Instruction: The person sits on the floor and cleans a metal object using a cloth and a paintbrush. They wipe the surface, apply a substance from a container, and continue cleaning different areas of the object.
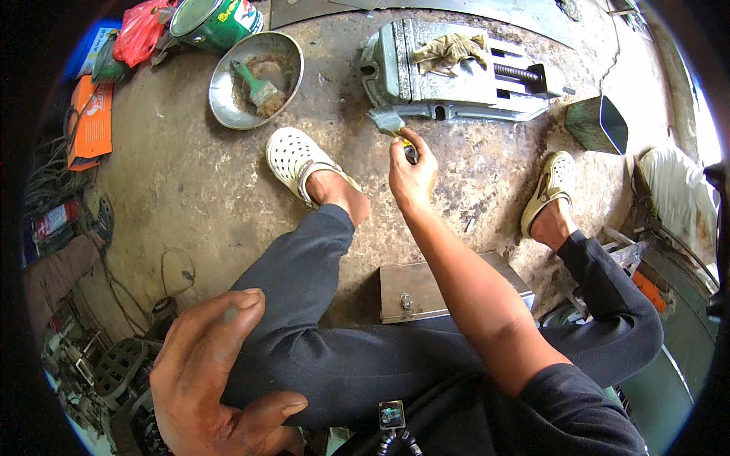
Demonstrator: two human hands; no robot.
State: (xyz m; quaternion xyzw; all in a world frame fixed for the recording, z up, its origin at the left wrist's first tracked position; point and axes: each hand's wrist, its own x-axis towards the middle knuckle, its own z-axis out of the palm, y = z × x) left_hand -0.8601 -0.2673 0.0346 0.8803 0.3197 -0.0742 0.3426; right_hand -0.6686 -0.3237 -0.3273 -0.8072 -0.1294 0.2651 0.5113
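Note:
My right hand [411, 169] is closed around the yellow and dark handle of a paintbrush [388, 121] with a grey-coated head. The brush head is at the lower left corner of a grey machine vise [411, 72], which lies flat on the floor; whether they touch I cannot tell. Over the vise's top lies a crumpled tan cloth [454, 52], left of the dark threaded screw [515, 73]. Close to the camera at lower left, my left hand [205, 372] holds nothing, its thumb apart from the curled fingers.
A metal bowl [220, 97] with a green-handled brush [257, 86] sits left of the vise, near a green paint bucket [199, 23]. To the right stands an open square tube [593, 125]. Between my legs is a metal box [411, 283]; cables and an orange machine [91, 125] line the left.

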